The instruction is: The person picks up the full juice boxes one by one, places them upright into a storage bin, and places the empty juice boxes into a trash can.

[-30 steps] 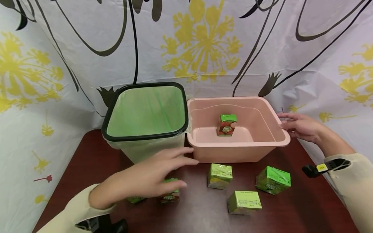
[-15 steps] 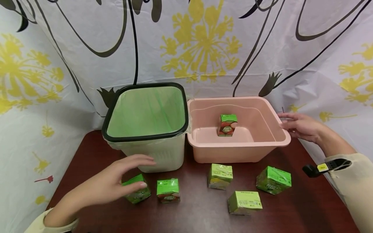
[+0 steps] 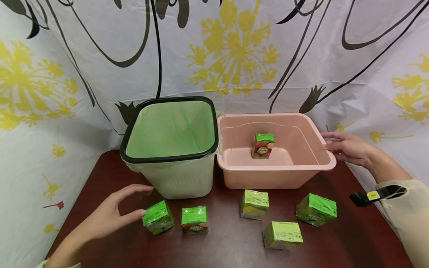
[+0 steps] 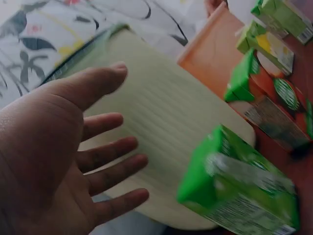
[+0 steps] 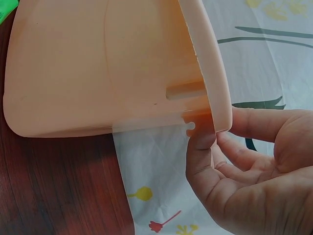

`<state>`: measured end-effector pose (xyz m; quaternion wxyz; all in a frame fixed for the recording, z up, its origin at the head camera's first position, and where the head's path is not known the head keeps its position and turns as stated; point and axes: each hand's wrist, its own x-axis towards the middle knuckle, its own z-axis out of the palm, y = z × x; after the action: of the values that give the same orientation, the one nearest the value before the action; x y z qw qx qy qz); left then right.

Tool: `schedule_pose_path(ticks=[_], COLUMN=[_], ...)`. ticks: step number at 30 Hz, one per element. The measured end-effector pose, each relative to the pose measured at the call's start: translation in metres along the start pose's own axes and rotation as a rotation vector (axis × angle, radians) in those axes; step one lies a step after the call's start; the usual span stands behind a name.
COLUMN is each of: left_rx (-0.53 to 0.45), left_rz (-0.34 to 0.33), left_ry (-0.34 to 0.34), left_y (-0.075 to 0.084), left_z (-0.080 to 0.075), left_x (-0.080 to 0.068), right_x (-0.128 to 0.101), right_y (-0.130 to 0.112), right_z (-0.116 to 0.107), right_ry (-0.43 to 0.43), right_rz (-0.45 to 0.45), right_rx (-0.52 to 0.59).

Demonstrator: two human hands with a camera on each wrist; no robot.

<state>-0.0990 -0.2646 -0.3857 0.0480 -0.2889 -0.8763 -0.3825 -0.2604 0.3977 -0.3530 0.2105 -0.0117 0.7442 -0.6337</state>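
**A staged tabletop set, not a lived-in room**

A makeshift recording corner is suggested. The dark reddish-brown wooden table (image 3: 335, 245) is enclosed on all visible sides by a creased white plastic sheet printed with yellow flowers and black stems (image 3: 234, 56), hung as a backdrop. No furniture, appliances or walls can be seen beyond it. A small black clip-on device with a yellow label (image 3: 372, 195) is worn at the cream sleeve (image 3: 407, 216) of the right arm.
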Motion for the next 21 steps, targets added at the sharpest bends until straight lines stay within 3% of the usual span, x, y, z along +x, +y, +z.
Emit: schedule_pose_path(ticks=[9, 17, 21], left_rx=[-0.164, -0.203, -0.299], left_rz=[-0.099, -0.163, -0.212], left_ry=[0.038, 0.079, 0.070], left_y=[-0.033, -0.040, -0.041], left_z=[0.033, 0.066, 0.077], left_x=[-0.019, -0.026, -0.026], right_x=[0.000, 0.000, -0.001], right_y=[0.002, 0.001, 0.000], right_z=[0.000, -0.001, -0.001], right_ry=[-0.009, -0.016, -0.011], right_rz=[-0.001, -0.007, -0.004], right_rx=[-0.006, 0.019, 0.007])
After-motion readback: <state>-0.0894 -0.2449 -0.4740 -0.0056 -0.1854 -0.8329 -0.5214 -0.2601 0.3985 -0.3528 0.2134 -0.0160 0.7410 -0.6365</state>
